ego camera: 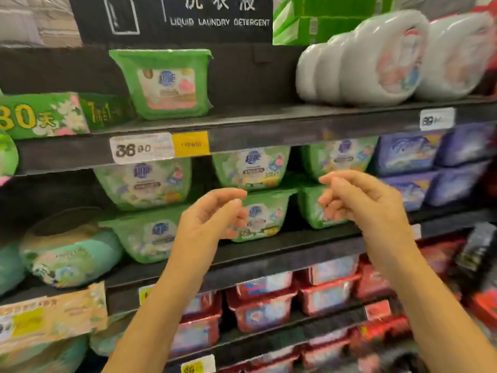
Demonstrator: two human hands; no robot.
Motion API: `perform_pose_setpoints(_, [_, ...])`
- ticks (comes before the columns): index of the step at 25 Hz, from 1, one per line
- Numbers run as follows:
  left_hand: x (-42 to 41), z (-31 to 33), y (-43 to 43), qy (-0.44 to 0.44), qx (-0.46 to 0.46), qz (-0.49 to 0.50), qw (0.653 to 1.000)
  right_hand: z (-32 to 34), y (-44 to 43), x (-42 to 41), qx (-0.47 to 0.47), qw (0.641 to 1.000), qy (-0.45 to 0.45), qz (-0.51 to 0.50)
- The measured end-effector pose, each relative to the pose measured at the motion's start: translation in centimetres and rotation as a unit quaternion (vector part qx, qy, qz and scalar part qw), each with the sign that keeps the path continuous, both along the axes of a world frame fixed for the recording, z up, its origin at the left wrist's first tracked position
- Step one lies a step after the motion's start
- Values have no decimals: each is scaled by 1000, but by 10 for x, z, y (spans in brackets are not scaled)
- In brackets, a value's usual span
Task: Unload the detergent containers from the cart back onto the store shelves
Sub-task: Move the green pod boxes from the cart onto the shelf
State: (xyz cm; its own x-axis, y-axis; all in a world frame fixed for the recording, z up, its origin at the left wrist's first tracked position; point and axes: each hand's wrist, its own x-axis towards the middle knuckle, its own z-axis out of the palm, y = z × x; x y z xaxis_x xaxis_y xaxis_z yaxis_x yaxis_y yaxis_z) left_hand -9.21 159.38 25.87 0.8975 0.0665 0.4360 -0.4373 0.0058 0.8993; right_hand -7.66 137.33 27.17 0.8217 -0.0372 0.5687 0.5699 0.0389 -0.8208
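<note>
Hovering empty, loosely curled: left hand (212, 214), right hand (357, 200) | green detergent tubs (142, 181) are stacked on middle shelf (282, 246) | open room on top shelf (255, 114) beside 1 tub (164, 82) | sign (220, 21) read: LIQUID LAUNDRY DETERGENT | tag (141, 148): 38.90

We find open room on the top shelf (255, 114), a bare stretch between the lone green tub (164, 84) and the white bottles (363, 63). On the middle shelf (282, 249), stacked green tubs (252, 168) block the front, with narrow dark gaps between columns. At its left end, space opens above the teal bags (70, 254).
</note>
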Motion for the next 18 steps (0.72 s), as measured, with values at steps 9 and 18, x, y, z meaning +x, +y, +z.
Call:
perform_pose_setpoints(9, [-44, -180, -104, 299, 96, -153, 937, -212, -118, -160, 8, 916, 317, -247])
perform_pose_setpoints(18, [-139, -263, -254, 395, 208, -321, 835, -291, -207, -341, 82, 801, 470, -361])
